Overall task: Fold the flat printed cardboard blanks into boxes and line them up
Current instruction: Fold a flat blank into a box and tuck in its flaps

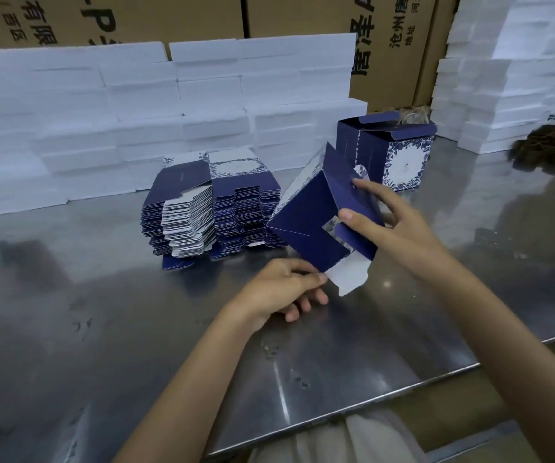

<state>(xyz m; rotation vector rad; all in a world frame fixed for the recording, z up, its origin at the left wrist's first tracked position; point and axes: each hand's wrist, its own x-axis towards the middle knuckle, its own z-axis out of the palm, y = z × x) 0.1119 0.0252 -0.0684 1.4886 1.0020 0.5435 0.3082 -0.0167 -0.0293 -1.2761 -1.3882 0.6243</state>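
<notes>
Right hand grips the half-folded box from its far side: thumb on the near face, fingers curled over the upper edge. Left hand pinches the box's lower corner next to a white flap that hangs open. Box is tilted in the air between both hands, above the desk. Thin card, matte navy outside, white inside, crisp creases, small blue floral panels partly covered by the right thumb and fingers.

Left of the hands: stack of flat blanks, same navy card with scalloped white edges, fanned unevenly, lying on the desk. Beyond the right hand: one finished box standing upright, top flaps open, floral oval frame on the front; print inside the frame too small to read.

Desk is brushed sheet metal, reflective, scuffed. Behind the blanks, a wall of white foam blocks, rough-grained; brown corrugated cartons above, lettering cut off. Dark blurred heap far right, can't identify.
</notes>
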